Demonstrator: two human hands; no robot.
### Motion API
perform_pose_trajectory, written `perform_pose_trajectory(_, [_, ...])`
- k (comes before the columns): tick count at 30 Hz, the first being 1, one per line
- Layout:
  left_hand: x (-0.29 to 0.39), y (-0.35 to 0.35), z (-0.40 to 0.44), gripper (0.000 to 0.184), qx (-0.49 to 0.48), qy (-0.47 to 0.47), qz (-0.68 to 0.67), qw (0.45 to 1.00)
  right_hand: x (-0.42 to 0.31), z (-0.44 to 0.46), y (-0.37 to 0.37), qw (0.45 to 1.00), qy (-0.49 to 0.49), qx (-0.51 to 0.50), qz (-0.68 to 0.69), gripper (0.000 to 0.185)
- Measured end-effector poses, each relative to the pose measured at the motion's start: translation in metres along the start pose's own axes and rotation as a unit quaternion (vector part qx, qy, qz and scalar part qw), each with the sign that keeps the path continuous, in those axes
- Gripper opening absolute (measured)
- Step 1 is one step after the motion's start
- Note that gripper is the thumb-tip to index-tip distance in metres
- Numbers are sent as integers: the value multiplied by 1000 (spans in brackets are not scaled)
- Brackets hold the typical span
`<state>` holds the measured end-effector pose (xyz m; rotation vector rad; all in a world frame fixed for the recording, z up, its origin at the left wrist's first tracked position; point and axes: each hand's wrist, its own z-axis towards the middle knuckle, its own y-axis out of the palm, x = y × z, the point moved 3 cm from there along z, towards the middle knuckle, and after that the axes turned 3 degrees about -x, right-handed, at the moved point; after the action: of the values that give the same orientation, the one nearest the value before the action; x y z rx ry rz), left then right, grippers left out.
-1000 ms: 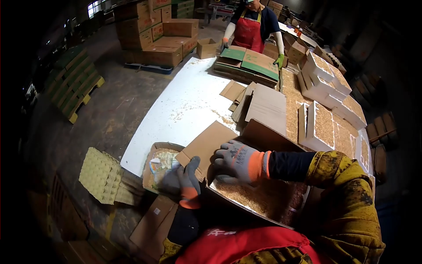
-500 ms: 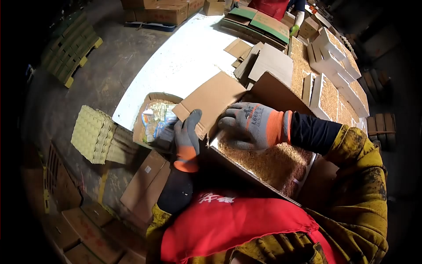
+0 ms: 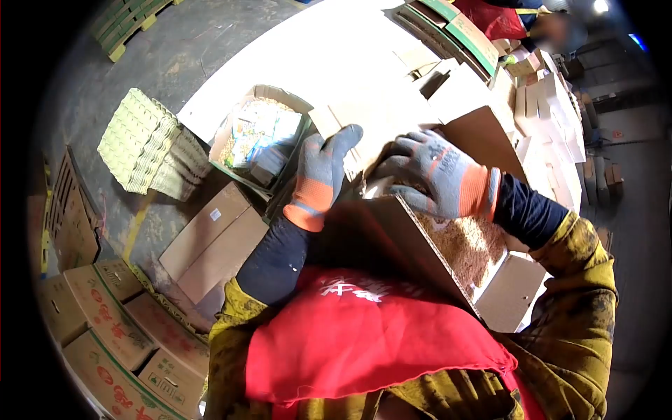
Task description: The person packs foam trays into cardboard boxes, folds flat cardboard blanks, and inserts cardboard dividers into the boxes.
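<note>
An opened cardboard box (image 3: pixel 427 241) stands in front of me, lined with white and filled with loose golden-brown, grainy material (image 3: pixel 470 253). My left hand (image 3: pixel 325 168), in a grey and orange glove, is closed on the edge of its pale cardboard flap (image 3: pixel 333 120), thumb on top. My right hand (image 3: pixel 435 171), gloved alike, curls its fingers over the far-left corner of the box. What lies under those fingertips is hidden. Just left of my left hand sits a smaller carton (image 3: pixel 222 159) holding grainy material and several printed packets (image 3: pixel 262 136).
The white table (image 3: pixel 294 49) bears flattened cardboard (image 3: pixel 458 94) and stacked green-edged cartons (image 3: pixel 448 31). White trays (image 3: pixel 553 115) line the right side. Egg trays (image 3: pixel 143 143) and a closed carton (image 3: pixel 210 234) stand at left, above printed cartons (image 3: pixel 105 315). Another person (image 3: pixel 500 17) stands at the far end.
The view has shifted, and both hands appear higher and farther right. My left hand keeps hold of the flap. My right hand's fingers are more curled at the box's corner.
</note>
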<state>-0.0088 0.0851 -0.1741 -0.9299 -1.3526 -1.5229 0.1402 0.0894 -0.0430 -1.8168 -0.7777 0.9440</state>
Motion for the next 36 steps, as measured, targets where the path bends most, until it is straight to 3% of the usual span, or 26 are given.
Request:
perform_pose_trajectory(4, [5, 4, 1, 30, 18, -75, -43, 996, 6, -6, 5, 996, -12, 37, 74, 31])
perform_pose_trajectory(7, [2, 4, 0, 31, -5, -26, 5, 1000, 9, -7, 5, 996, -5, 23, 84, 31])
perform_pose_trajectory(9, [0, 1, -4, 31, -10, -52, -16, 998, 8, -3, 4, 997, 17, -12, 80, 33])
perform_pose_trajectory(11, [-7, 1, -13, 34, -24, 39, -30, 999, 6, -2, 2, 995, 50, -49, 76, 35])
perform_pose_trajectory(13, [-16, -7, -20, 33, -22, 27, 0, 999, 9, -5, 5, 998, 14, -10, 62, 36])
perform_pose_trajectory(15, [-21, -4, -32, 27, -26, -100, -27, 994, 10, -4, 9, 999, -10, 10, 50, 37])
perform_pose_trajectory(17, [-6, 18, -38, 25, -71, -129, -49, 988, 6, -4, 6, 999, 17, -7, 40, 38])
perform_pose_trajectory(18, [-10, 27, -41, 25, -48, -166, -79, 982, 7, -4, 7, 999, 20, -21, 23, 37])
perform_pose_trajectory(20, [-3, 33, -39, 23, -9, -46, -20, 999, 6, -1, 4, 998, 32, -48, 40, 39])
perform_pose_trajectory(22, [9, 27, -34, 24, -61, -151, -89, 983, 2, -3, 9, 997, 19, 53, 44, 37])
perform_pose_trajectory(25, [1, 22, -34, 33, -112, 8, 209, 972, 0, -8, 10, 997, 47, 50, 29, 42])
perform_pose_trajectory(28, [12, 30, -39, 29, -66, 50, 211, 974, 0, -13, 11, 998, 55, 40, 16, 43])
perform_pose_trajectory(33, [6, 36, -43, 17, -26, -25, 75, 997, -1, -24, 16, 998, 57, 21, 29, 43])
perform_pose_trajectory(35, [7, 32, -42, 16, -66, 24, 220, 973, 0, -28, 23, 997, 48, 46, 29, 42])
perform_pose_trajectory(36, [0, 27, -41, 17, -85, 14, 213, 973, -1, -29, 23, 998, 41, 47, 27, 41])
